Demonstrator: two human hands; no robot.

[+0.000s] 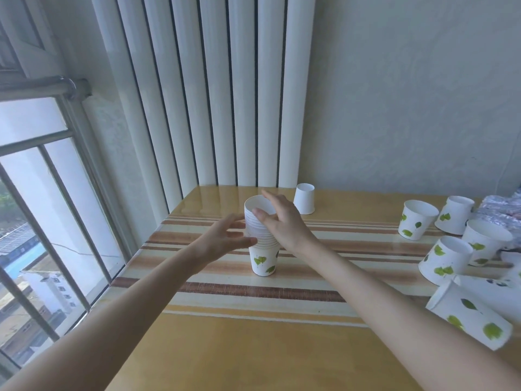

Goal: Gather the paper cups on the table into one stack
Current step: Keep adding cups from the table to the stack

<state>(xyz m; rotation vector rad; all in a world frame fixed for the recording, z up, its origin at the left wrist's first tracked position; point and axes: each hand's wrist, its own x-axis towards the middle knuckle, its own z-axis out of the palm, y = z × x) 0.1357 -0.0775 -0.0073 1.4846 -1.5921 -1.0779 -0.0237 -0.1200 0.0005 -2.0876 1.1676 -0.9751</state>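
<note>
A tall stack of white paper cups with green leaf prints stands upright on the striped table, left of centre. My right hand grips the stack's top, thumb on the front and fingers over the far rim. My left hand is spread against the stack's left side, fingers apart and just touching it. One plain white cup sits upside down behind the stack. Several loose leaf-print cups lie at the right: one upright, some tilted, one on its side.
A crinkled silvery wrapper lies at the far right behind the loose cups. White vertical radiator tubes rise behind the table's back edge. A barred window runs along the table's left edge.
</note>
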